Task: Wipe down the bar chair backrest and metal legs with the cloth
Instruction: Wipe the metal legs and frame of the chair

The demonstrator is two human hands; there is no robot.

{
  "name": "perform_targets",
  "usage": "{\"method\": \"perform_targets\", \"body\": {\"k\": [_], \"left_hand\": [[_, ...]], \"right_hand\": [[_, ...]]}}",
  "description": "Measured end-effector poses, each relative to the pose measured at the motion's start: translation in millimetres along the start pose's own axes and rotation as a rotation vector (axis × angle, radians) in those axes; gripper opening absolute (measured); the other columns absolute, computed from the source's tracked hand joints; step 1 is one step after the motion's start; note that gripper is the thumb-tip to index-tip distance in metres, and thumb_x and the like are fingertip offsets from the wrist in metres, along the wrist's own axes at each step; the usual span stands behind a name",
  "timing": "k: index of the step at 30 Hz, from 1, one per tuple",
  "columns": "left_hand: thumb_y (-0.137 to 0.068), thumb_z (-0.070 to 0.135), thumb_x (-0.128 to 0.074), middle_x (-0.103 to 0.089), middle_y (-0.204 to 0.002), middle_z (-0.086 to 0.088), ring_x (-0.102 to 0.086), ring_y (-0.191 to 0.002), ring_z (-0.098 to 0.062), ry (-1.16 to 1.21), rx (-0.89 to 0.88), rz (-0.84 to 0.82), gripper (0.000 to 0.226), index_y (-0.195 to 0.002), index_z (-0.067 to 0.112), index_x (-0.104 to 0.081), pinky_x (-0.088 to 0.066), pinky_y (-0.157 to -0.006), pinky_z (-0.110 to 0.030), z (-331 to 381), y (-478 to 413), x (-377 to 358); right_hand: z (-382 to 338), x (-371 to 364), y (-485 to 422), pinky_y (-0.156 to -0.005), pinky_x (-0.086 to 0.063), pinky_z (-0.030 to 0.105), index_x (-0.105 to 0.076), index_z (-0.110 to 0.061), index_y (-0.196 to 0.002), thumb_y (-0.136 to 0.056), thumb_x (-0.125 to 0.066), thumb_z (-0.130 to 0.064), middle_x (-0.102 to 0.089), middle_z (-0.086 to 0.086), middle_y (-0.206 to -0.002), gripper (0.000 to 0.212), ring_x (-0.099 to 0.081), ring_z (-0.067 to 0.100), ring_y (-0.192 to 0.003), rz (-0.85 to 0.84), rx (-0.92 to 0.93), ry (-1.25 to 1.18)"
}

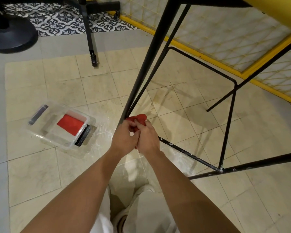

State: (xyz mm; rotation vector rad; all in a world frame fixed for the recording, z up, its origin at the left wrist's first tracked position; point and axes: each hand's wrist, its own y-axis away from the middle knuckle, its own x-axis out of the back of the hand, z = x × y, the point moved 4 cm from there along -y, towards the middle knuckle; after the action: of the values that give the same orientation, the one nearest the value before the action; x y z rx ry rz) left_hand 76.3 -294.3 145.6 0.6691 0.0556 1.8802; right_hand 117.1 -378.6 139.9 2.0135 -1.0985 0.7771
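While my left hand (124,140) and right hand (149,138) curl round the cloth (139,118), it bunches beside the leg (142,73).

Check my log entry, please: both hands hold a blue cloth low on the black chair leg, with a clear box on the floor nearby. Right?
Not blue: the head view shows the cloth is red. The left hand and right hand do hold it low on the black chair leg, with the clear box on the floor nearby.
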Motion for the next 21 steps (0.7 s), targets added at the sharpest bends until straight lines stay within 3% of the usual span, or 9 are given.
{"method": "perform_targets", "body": {"k": [4, 8, 11, 14, 16, 19, 21], "left_hand": [[-0.092, 0.019, -0.051, -0.038, -0.129, -0.006, -0.048, -0.112, -0.017, 0.197, 0.123, -0.092, 0.046, -0.135, 0.017, -0.033, -0.047, -0.082, -0.025, 7, 1, -24], [-0.093, 0.018, -0.051, -0.027, -0.13, -0.009, -0.041, -0.093, -0.012, 0.105, 0.141, -0.168, 0.06, -0.145, 0.021, -0.02, -0.041, -0.063, -0.013, 11, 2, -35], [-0.092, 0.015, -0.054, -0.029, -0.128, -0.014, -0.044, -0.082, -0.012, -0.093, 0.024, -0.109, 0.059, -0.143, 0.018, -0.025, -0.044, -0.07, -0.017, 12, 3, -34], [-0.096, 0.018, -0.046, -0.036, -0.123, -0.013, -0.056, -0.086, -0.025, -0.409, -0.085, -0.034, 0.046, -0.14, 0.022, -0.034, -0.047, -0.073, -0.03, 6, -1, -34], [-0.099, 0.022, -0.042, -0.037, -0.119, -0.008, -0.057, -0.093, -0.027, -0.535, -0.126, 0.056, 0.039, -0.137, 0.026, -0.04, -0.049, -0.081, -0.035, 6, 0, -35], [-0.1, 0.029, -0.04, -0.043, -0.104, 0.01, -0.052, -0.083, -0.009, -0.558, -0.306, 0.088, 0.026, -0.123, 0.024, -0.05, -0.042, -0.074, -0.016, 14, 4, -46], [-0.099, 0.031, -0.041, -0.052, -0.098, 0.011, -0.051, -0.079, 0.0, -0.585, -0.421, 0.055, 0.028, -0.122, 0.017, -0.049, -0.042, -0.07, -0.009, 20, 11, -58]], "right_hand": [[12, 13, 7, -0.084, -0.05, 0.031, -0.047, -0.024, -0.134, -0.088, -0.053, -0.008, -0.053, 0.007, -0.121, 0.049, -0.057, 0.024, -0.105, -0.015, 0.018, -0.211], [18, 24, 18, -0.087, -0.052, 0.03, -0.009, -0.043, -0.147, -0.085, -0.058, -0.008, -0.056, 0.004, -0.119, 0.086, -0.059, 0.017, -0.102, -0.141, 0.094, -0.278], [23, 36, 25, -0.078, -0.053, 0.023, -0.002, -0.039, -0.148, -0.08, -0.06, 0.001, -0.059, 0.003, -0.117, 0.098, -0.062, 0.015, -0.092, -0.25, 0.115, -0.203], [35, 53, 27, -0.098, -0.044, 0.028, -0.005, -0.033, -0.15, -0.084, -0.061, -0.008, -0.056, -0.002, -0.131, 0.09, -0.053, 0.016, -0.117, -0.192, 0.076, -0.132], [50, 65, 26, -0.101, -0.041, 0.028, -0.011, -0.03, -0.15, -0.088, -0.058, -0.01, -0.054, -0.004, -0.132, 0.08, -0.05, 0.016, -0.119, -0.124, -0.017, -0.152], [68, 79, 27, -0.103, -0.039, 0.029, -0.018, -0.022, -0.149, -0.091, -0.054, -0.012, -0.051, -0.001, -0.135, 0.07, -0.045, 0.018, -0.124, -0.076, -0.077, -0.071], [77, 83, 29, -0.105, -0.037, 0.035, -0.02, -0.02, -0.149, -0.091, -0.052, -0.014, -0.047, 0.004, -0.138, 0.067, -0.039, 0.022, -0.127, -0.069, -0.08, 0.065]]}}
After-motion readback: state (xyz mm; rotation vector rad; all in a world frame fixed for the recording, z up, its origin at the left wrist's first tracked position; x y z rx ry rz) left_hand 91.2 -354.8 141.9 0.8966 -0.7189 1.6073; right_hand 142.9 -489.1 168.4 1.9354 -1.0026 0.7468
